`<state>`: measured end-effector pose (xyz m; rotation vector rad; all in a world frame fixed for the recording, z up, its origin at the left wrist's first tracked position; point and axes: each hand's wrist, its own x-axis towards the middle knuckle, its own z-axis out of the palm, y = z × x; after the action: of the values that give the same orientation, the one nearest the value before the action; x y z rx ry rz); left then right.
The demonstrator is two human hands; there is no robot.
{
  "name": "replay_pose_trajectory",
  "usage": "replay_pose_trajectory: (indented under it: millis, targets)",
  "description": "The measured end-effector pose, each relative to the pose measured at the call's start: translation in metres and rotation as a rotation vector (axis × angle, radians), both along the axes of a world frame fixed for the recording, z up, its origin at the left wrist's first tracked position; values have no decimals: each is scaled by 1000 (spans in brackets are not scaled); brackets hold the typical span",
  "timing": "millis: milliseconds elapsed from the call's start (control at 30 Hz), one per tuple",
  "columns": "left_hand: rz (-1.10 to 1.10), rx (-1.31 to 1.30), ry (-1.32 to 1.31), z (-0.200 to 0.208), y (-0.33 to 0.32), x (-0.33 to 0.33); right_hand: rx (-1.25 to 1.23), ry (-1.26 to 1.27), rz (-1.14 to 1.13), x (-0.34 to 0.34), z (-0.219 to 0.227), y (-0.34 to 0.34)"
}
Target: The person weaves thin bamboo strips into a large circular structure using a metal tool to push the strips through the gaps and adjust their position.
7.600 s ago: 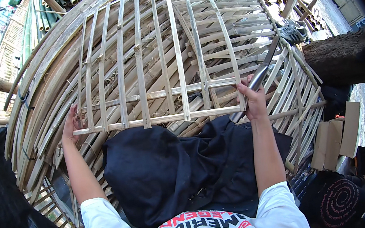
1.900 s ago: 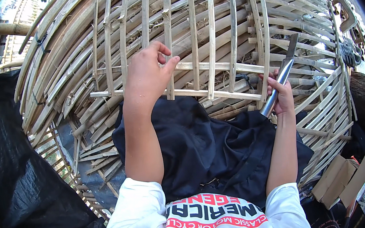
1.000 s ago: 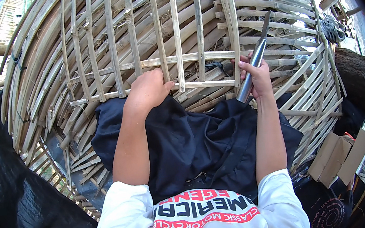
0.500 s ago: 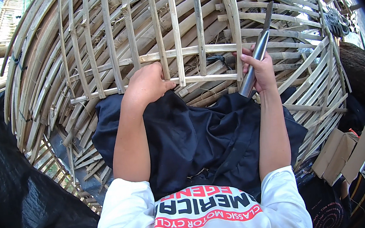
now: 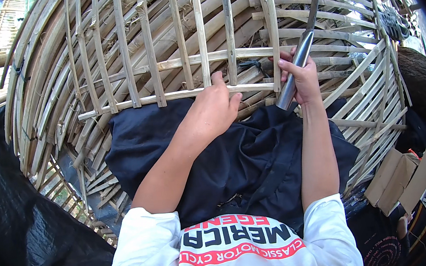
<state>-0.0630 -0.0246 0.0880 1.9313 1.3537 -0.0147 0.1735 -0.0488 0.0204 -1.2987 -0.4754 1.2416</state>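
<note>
Across my lap, on dark cloth (image 5: 172,148), rests a lattice of split bamboo with upright slats crossing two thin crossbars. My left hand (image 5: 212,106) lies over the near crossbar (image 5: 136,102), at the lower end of an upright slat (image 5: 200,24). Its index finger points up beside that slat and its thumb is apart on the near side; the other fingers are hidden. My right hand (image 5: 302,80) is wrapped round a knife-like tool (image 5: 297,68) with a shiny tubular metal handle and narrow dark blade pointing away. Its fingers are next to the lattice's right-hand slat (image 5: 273,37).
Large curved bundles of bamboo strips (image 5: 43,73) fill the space beyond and to the left. More woven bamboo (image 5: 373,109) curves along the right. An opened cardboard box (image 5: 399,177) is at lower right. Black sheeting (image 5: 16,208) covers the lower left.
My left hand has slid right along the near crossbar, its index finger and thumb now apart. The lattice has shifted slightly left. My right hand keeps the tool in nearly the same place.
</note>
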Motion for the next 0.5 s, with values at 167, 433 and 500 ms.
replay_pose_trajectory:
  millis: [167, 433, 500]
  targets:
    - [78, -371, -117, 5, 13, 11, -17, 16, 4, 0, 1, -1]
    - [388, -471, -479, -19, -13, 14, 18, 29, 25, -6, 2, -1]
    - [427, -442, -526, -25, -17, 16, 13, -5, 38, -5, 2, -1]
